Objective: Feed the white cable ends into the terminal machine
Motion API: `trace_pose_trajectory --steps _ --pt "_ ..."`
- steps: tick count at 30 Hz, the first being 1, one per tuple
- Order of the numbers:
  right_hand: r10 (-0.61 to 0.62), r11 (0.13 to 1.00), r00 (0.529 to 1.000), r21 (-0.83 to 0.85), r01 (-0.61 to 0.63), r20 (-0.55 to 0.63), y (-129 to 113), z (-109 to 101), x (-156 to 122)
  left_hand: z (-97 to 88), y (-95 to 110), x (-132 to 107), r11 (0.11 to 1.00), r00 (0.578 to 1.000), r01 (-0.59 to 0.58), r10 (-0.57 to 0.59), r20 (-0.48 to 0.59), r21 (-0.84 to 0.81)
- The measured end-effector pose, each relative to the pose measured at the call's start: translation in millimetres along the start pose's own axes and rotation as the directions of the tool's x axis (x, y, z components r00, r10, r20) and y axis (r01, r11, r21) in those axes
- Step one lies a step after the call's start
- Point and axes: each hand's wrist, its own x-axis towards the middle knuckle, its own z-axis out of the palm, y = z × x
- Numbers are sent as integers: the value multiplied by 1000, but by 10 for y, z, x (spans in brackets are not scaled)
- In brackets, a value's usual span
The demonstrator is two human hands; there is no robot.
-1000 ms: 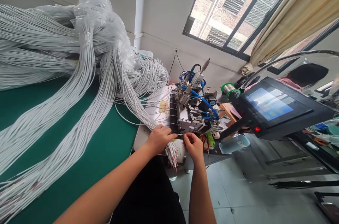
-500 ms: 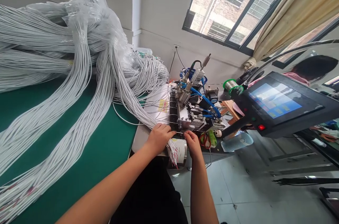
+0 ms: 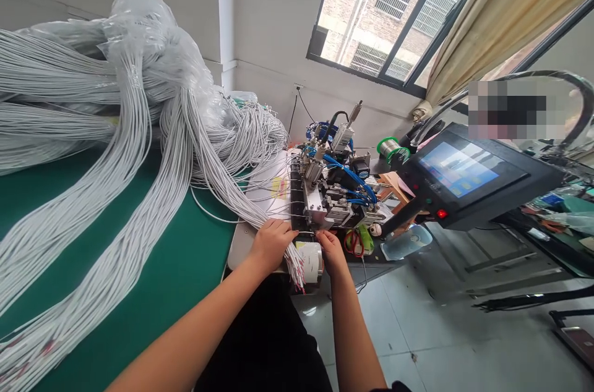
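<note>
My left hand [image 3: 270, 242] rests closed on a bundle of thin grey wires [image 3: 245, 209] at the front edge of a white machine base [image 3: 241, 237]. Its fingers pinch one wire end toward the metal fixture of a small machine [image 3: 325, 194] with blue hoses. My right hand [image 3: 330, 251] is closed in a pinch at the same wire end, right in front of the fixture's black jaw strip. The red-tipped wire ends [image 3: 297, 268] hang down below my left hand beside a white roll [image 3: 313, 261].
Large bundles of grey wires [image 3: 116, 151], partly in clear plastic, cover the green table [image 3: 185, 268]. A touch-screen control panel [image 3: 459, 172] stands on an arm at the right. A solder spool [image 3: 388, 146] and red-handled scissors [image 3: 353, 245] lie near the machine. Another person sits behind the panel.
Both hands have moved slightly forward, bringing the wire end up to the fixture's front. The view has drifted a little to the right.
</note>
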Motion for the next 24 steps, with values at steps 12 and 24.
trace_pose_trajectory --steps 12,24 --pt "-321 839 946 -474 267 -36 -266 -258 -514 -74 -22 -28 999 994 -32 33 -100 5" --pt "-422 634 793 -482 605 441 -585 53 -819 -214 16 -2 999 997 -40 40 -69 1"
